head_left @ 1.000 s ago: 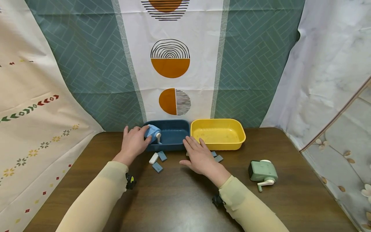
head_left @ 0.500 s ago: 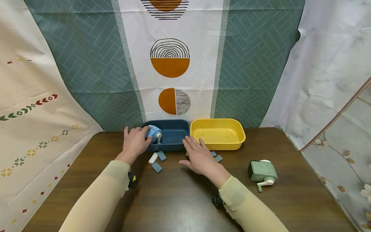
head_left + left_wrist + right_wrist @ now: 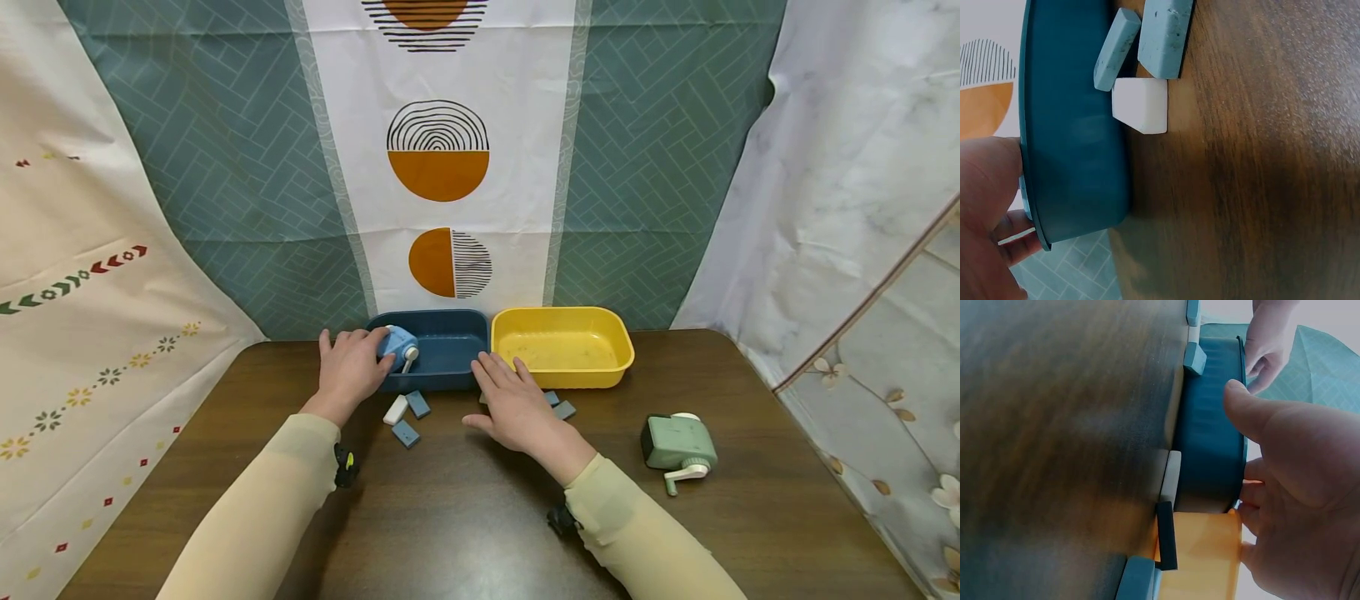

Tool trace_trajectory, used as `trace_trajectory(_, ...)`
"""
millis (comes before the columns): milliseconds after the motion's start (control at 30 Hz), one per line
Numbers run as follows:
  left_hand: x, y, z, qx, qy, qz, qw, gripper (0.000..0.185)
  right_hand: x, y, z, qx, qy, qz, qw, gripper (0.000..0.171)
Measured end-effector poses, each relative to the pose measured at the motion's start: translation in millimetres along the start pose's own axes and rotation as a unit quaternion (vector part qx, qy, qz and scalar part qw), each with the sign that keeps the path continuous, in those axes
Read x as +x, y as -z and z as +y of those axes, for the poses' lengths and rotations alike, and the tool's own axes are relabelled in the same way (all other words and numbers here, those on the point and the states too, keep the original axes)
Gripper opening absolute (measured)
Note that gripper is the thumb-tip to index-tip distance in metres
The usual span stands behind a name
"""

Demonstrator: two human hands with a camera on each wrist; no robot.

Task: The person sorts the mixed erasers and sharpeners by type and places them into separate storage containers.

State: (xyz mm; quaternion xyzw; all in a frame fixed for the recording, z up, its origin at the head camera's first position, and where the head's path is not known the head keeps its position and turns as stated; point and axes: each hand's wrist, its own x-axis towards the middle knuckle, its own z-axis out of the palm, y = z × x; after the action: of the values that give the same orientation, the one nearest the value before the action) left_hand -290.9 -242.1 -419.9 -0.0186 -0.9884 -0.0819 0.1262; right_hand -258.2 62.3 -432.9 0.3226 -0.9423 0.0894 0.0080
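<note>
My left hand (image 3: 349, 365) grips a light blue crank pencil sharpener (image 3: 399, 345) at the left end of the dark blue bin (image 3: 450, 382), thumb and fingers on its body. The sharpener's white crank faces right. From the left wrist view, the bin's wall (image 3: 1075, 144) hides the sharpener. With fingers extended, my right hand (image 3: 517, 406) is over the front rims where the blue bin and yellow bin (image 3: 564, 380) meet, holding nothing. In the right wrist view its fingertips are at the rims; I cannot tell whether they touch.
A green crank pencil sharpener (image 3: 681, 443) stands on the table's right side. In front of the blue bin lie a white eraser-like block (image 3: 395, 410) and blue-grey blocks (image 3: 406, 433). More blocks (image 3: 564, 410) lie before the yellow bin, partly behind my right hand. Patterned cloth hangs behind.
The light blue sharpener has shifted very slightly right and down within the blue bin, and its crank arm has changed angle. My left forearm has moved a little right; my right hand stays put.
</note>
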Motion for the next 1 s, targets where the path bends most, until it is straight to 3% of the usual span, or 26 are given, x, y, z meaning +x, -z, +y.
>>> trace_trajectory(533, 0.6, 3.2, 3.2, 0.011, 0.016, -0.032, 0.9993, 0.056, -1.2, 0.0, -1.0, -0.011, -0.002, -0.002, 1.0, 0.092)
trace_trajectory(1000, 1.2, 3.4, 2.6, 0.014, 0.015, -0.03, 0.9993, 0.054, 1.9, -4.2, 3.1, -0.003, 0.002, 0.001, 1.0, 0.093)
